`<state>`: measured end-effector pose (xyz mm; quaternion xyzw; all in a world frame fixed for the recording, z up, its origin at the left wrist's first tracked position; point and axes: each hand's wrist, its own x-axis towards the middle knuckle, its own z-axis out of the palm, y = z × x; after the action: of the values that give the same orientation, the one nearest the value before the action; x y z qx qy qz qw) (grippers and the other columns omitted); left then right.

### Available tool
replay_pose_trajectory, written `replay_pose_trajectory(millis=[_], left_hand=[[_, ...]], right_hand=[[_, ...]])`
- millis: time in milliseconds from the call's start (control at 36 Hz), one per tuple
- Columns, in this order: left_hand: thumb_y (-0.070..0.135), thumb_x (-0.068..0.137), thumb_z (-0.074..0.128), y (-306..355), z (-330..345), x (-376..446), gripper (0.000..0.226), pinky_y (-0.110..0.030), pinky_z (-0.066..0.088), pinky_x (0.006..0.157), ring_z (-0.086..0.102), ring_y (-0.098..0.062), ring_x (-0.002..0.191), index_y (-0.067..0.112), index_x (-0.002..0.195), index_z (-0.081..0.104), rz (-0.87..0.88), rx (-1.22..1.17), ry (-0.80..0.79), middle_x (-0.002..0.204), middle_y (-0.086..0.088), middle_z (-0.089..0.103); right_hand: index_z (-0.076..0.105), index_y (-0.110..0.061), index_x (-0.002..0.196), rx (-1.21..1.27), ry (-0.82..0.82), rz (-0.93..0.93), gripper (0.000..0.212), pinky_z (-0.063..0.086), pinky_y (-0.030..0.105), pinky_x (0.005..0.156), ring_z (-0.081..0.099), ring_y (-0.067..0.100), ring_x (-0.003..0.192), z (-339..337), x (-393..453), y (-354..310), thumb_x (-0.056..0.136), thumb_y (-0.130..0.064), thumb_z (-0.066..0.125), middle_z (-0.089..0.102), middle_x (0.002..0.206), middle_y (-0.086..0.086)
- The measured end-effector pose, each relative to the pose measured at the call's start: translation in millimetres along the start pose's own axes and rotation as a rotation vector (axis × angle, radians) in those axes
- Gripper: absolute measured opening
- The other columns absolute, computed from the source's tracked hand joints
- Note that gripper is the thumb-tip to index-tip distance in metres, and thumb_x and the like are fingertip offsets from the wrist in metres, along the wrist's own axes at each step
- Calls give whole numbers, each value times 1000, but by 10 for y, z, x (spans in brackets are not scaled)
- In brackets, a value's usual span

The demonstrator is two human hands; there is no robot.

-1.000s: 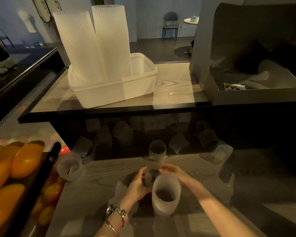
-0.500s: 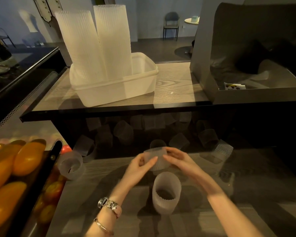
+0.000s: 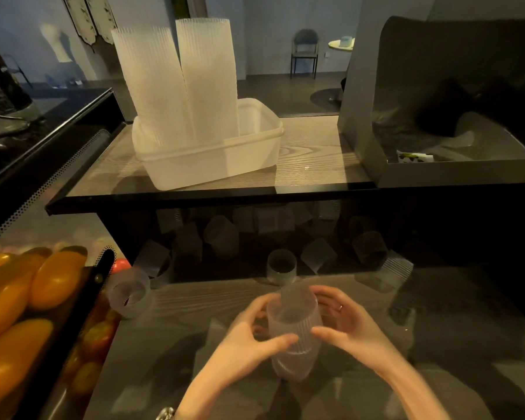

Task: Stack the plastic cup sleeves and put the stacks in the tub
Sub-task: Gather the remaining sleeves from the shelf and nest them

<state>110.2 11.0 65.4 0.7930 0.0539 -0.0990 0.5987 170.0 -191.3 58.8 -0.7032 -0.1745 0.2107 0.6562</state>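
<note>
A short stack of ribbed translucent cup sleeves [image 3: 294, 338] stands on the lower wooden counter, with one sleeve partly pushed into its top. My left hand [image 3: 252, 341] grips it from the left and my right hand [image 3: 349, 325] grips it from the right. On the upper shelf sits the white plastic tub [image 3: 249, 153], holding two tall sleeve stacks [image 3: 179, 83]. Loose sleeves lie behind my hands: one upright [image 3: 281, 269], one on its side at the left [image 3: 129, 295], one at the right [image 3: 397, 268], and several in the dark under the shelf.
A tray of orange and red tomatoes [image 3: 22, 298] fills the lower left. A grey open box [image 3: 455, 171] stands on the upper shelf at the right. The black shelf edge [image 3: 212, 198] overhangs the lower counter. A dark counter runs along the far left.
Both hands lifted a loose sleeve from behind the stack and brought it down onto the stack's top. They now hold the stack from both sides.
</note>
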Motion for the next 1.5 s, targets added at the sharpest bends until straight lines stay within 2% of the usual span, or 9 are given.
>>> replay_pose_trajectory(millis=[139, 389, 722, 833, 972, 1056, 1194, 1306, 1500], left_hand=[[52, 57, 77, -150, 119, -119, 74, -19, 37, 102, 45, 11, 118, 60, 120, 40, 77, 90, 48, 123, 36, 49], [25, 62, 82, -383, 297, -91, 68, 1, 36, 83, 48, 17, 109, 49, 115, 47, 47, 13, 93, 112, 41, 53], [55, 52, 79, -447, 302, -73, 78, -16, 41, 98, 48, 9, 115, 53, 120, 42, 14, -4, 74, 121, 28, 54], [54, 51, 81, -444, 215, -55, 81, -16, 45, 94, 51, 10, 111, 48, 123, 43, 7, -41, 66, 120, 28, 55], [31, 83, 65, -355, 54, 231, 40, -12, 46, 85, 51, 1, 110, 39, 115, 41, 11, -181, 107, 129, 7, 50], [38, 88, 46, -354, -6, 445, 26, -15, 45, 86, 48, 1, 112, 41, 114, 44, -42, -198, 125, 131, 8, 48], [22, 97, 44, -475, -52, 859, 44, -32, 37, 105, 38, -14, 130, 24, 139, 34, -155, -75, 86, 146, -2, 37], [23, 96, 47, -478, -22, 1093, 54, -31, 33, 104, 29, -20, 138, 28, 145, 23, -237, -52, 38, 151, -5, 27], [13, 96, 47, -349, 5, 1341, 62, -41, 31, 111, 26, -24, 139, 19, 149, 14, -321, -91, 107, 153, -10, 23]], right_hand=[[57, -20, 116, -58, 27, -38, 59, 40, 23, 103, 55, 11, 119, -2, -128, 120, 62, -11, 81, 62, 123, -4], [54, -12, 112, -77, 34, 66, 57, 44, 23, 99, 58, 11, 114, -2, -190, 405, 66, 15, 74, 64, 116, 4], [55, -10, 112, -75, 48, 120, 54, 46, 27, 99, 60, 13, 111, -21, -146, 423, 72, 25, 58, 64, 115, 3], [60, -14, 106, -98, 54, 158, 45, 50, 23, 88, 63, 10, 103, -48, -17, 446, 75, 19, 62, 69, 105, -3], [57, -18, 110, -128, 83, 187, 43, 51, 15, 79, 63, -1, 97, -85, 239, 485, 79, 11, 63, 64, 109, -5], [52, -24, 113, -139, 94, 205, 47, 51, 14, 80, 60, 2, 102, -83, 426, 492, 81, 10, 60, 59, 118, -5], [43, -12, 130, -194, 170, 219, 53, 49, 13, 79, 51, 11, 112, -63, 788, 491, 84, 11, 54, 49, 132, 7], [31, -11, 140, -259, 192, 255, 68, 41, 33, 104, 38, 21, 132, -24, 1048, 515, 82, 4, 62, 37, 145, 8], [33, -14, 136, -231, 175, 342, 65, 41, 33, 99, 40, 22, 131, -27, 1354, 628, 81, -8, 68, 45, 138, 6]])
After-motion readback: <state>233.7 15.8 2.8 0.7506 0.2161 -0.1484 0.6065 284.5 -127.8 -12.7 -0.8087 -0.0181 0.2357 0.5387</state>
